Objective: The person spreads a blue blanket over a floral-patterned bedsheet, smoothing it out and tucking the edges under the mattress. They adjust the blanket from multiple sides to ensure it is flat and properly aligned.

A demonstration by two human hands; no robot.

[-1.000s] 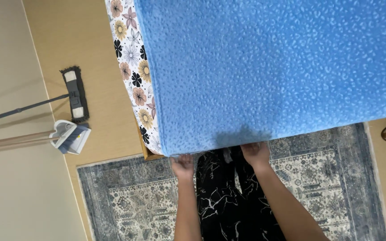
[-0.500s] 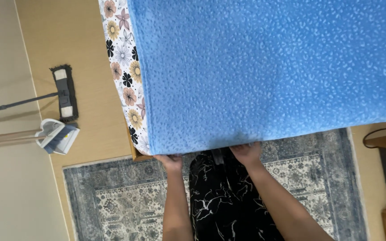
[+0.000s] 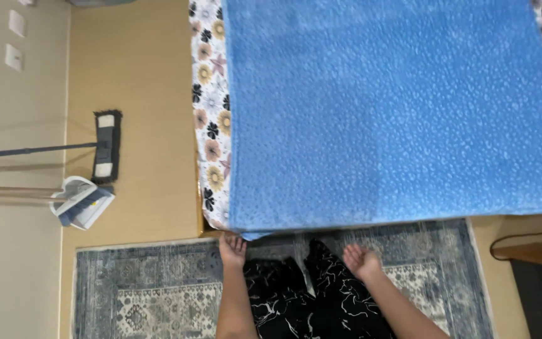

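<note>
1. Blue blanket [image 3: 396,113] lies flat on the bed, over a floral sheet [image 3: 211,125].
2. Left hand [image 3: 233,250] touches the blanket's near corner; right hand [image 3: 362,260] hangs open, empty, just below the edge.
3. Risk: a one-handed tug could skew the blanket.

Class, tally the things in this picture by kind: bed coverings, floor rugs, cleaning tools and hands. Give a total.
Bed coverings: 2, blue blanket and floral sheet
Floor rugs: 1, rug
Cleaning tools: 2, mop and dustpan
Hands: 2, left hand and right hand
Total: 7

Soft, even indoor light, faint shadows under the blue blanket [image 3: 396,113], slight overall softness.
</note>
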